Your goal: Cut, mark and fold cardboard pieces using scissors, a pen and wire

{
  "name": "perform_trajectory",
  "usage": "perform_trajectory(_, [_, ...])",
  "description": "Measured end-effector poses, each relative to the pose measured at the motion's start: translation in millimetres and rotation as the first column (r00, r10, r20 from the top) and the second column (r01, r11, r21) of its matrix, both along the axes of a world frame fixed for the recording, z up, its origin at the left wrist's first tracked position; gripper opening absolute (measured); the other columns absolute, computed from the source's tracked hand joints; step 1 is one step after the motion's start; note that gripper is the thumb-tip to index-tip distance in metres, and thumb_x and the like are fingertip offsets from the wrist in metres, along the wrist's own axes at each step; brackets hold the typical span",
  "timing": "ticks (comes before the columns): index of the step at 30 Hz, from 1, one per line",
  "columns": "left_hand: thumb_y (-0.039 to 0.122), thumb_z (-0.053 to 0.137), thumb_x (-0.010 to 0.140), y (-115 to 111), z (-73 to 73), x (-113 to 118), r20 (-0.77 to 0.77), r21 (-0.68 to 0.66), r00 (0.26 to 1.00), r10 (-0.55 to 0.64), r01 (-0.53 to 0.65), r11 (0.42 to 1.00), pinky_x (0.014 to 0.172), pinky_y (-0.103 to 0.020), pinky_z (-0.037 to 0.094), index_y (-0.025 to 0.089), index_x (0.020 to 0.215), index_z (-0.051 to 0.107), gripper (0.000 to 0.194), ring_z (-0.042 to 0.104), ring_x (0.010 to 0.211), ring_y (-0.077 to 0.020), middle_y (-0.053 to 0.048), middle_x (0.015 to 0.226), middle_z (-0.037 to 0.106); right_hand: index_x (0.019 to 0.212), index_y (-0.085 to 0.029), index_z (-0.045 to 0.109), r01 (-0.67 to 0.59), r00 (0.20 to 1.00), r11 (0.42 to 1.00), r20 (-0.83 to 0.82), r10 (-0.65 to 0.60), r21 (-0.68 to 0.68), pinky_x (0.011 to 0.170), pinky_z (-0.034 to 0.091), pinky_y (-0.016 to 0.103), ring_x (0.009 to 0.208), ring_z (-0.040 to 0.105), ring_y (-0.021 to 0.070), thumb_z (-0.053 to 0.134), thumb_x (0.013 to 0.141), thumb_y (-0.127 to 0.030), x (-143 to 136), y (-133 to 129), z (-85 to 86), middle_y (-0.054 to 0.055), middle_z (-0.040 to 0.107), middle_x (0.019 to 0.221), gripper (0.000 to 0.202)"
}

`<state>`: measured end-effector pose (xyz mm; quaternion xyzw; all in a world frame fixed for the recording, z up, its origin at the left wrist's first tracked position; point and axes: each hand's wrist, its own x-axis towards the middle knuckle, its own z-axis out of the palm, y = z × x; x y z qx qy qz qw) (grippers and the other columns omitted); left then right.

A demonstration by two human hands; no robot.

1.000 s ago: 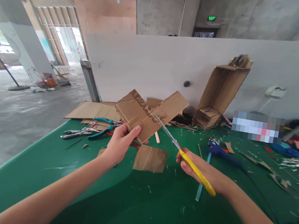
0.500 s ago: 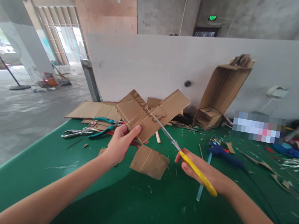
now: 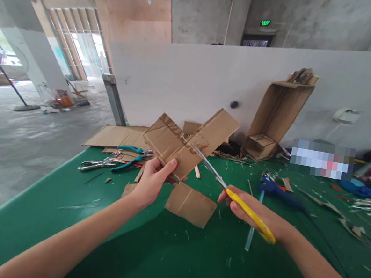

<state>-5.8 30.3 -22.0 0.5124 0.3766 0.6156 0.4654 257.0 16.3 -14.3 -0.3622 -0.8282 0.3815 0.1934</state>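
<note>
Above the left hand point(image 3: 149, 184) pinching it tilts the cardboard point(image 3: 180, 150) (the right hand point(image 3: 261, 209) grips yellow-handled scissors point(image 3: 239, 201)).

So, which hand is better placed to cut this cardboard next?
Probably the right hand: it holds the yellow-handled scissors, their blades at the cardboard, while the left hand is occupied gripping that piece.

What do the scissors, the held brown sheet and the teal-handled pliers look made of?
Scissors: shiny grey blades, likely steel; glossy yellow handle, probably plastic.
Brown sheet: matte cardboard, apparently, from its creases and paper-brown face.
Pliers: smooth teal grips, perhaps plastic or rubber; grey head looks metallic.
</note>
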Motion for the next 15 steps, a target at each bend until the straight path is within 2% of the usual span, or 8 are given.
perform_trajectory(4, [0.043,0.067,0.075,-2,2.2,-3,-0.107,0.079,0.993,0.042,-0.033,0.996,0.047,-0.025,0.05,0.013,0.081,0.064,0.03,0.064,0.056,-0.0172,-0.003,0.07,0.068,0.095,-0.02,0.051,0.008,1.0,1.0,-0.005,-0.008,0.022,0.064,0.044,0.029,0.07,0.046,0.0148,0.033,0.084,-0.069,2,4,-7.8,0.003,0.049,0.083,0.053])
perform_trajectory(9, [0.044,0.067,0.074,-4,9.3,-6,-0.183,0.1,0.981,0.065,-0.047,0.994,0.047,-0.027,0.05,0.014,0.078,0.065,0.031,0.063,0.051,-0.0176,-0.003,0.064,0.068,0.092,-0.019,0.046,0.106,0.994,0.994,-0.028,-0.105,0.034,0.056,0.041,0.027,0.063,0.044,0.0126,0.04,0.085,-0.064,0,6,-20.5,0.002,0.048,0.079,0.046])
perform_trajectory(12, [0.044,0.068,0.074,-4,10.8,-5,-0.136,0.077,0.99,0.036,-0.026,0.997,0.047,-0.027,0.05,0.013,0.079,0.065,0.031,0.065,0.053,-0.0187,-0.004,0.068,0.07,0.091,-0.019,0.045,0.092,0.995,0.994,-0.037,-0.09,0.055,0.055,0.04,0.027,0.061,0.041,0.0119,0.039,0.083,-0.066,-2,4,-20.8,0.001,0.045,0.077,0.049])
perform_trajectory(15, [0.041,0.069,0.074,-4,11.1,-2,-0.031,0.022,0.999,-0.022,0.023,0.999,0.044,-0.024,0.048,0.013,0.086,0.065,0.031,0.066,0.055,-0.019,-0.005,0.072,0.071,0.096,-0.019,0.046,0.047,0.996,0.998,-0.072,-0.044,0.032,0.061,0.044,0.029,0.07,0.048,0.0154,0.034,0.082,-0.071,-2,2,-17.4,0.004,0.049,0.084,0.055])
